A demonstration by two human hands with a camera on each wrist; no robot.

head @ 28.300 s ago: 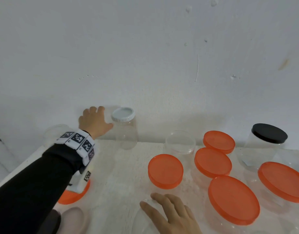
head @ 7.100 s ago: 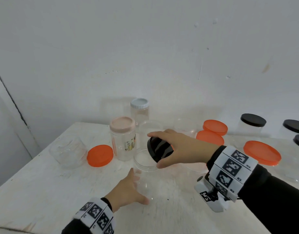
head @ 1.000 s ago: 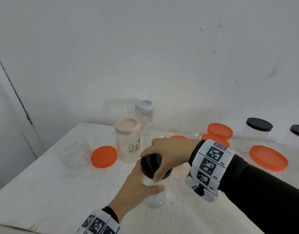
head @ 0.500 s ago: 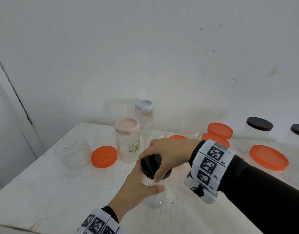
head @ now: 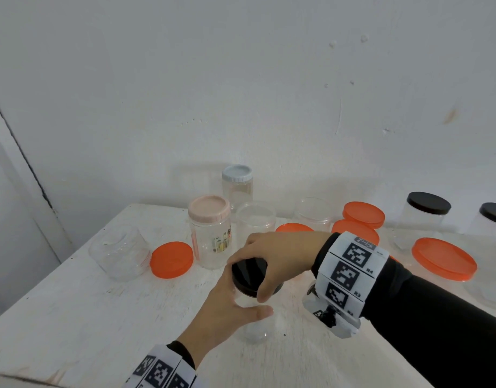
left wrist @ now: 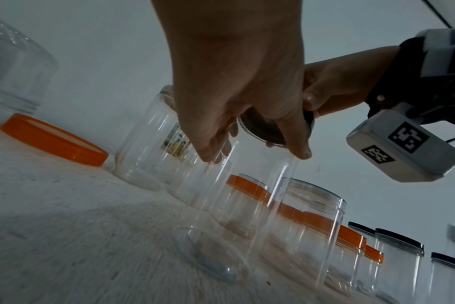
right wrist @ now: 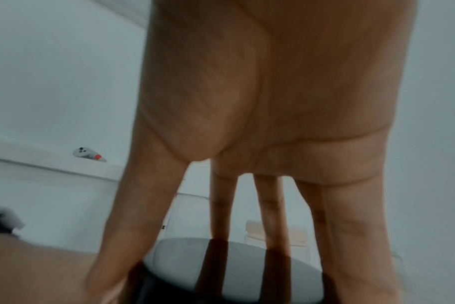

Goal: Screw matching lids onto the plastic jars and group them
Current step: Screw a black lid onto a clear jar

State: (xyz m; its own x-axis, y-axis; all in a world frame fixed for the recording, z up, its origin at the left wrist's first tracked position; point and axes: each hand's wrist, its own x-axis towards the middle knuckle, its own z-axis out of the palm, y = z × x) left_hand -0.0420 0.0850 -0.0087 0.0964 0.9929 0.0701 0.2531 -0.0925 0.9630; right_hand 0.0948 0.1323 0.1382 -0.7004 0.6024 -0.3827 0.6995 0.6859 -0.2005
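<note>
1. A clear jar stands upright on the white bench, near its front middle; nothing shows inside it.
2. The left hand wraps the jar's upper wall, thumb across the near side; its fingers curl round the far side.
3. A black lid sits on the jar's mouth. The right hand reaches over it, and its fingers come down round the rim, gripping it.
4. Behind it, a pink-lidded jar with a printed label stands upright and looks empty.
5. Farther back, by the wall, a grey-lidded jar stands; whether it holds anything I cannot tell.
6. Two open jars stand lidless between these and the orange group, with nothing seen in them.
7. At left a wide jar lies on its side, mouth toward a loose orange lid flat on the bench just beside it.
8. To the right stand several orange-lidded jars, close together, and a broad one nearer the edge.
9. Black-lidded jars stand at far right by the wall, looking empty.
</note>
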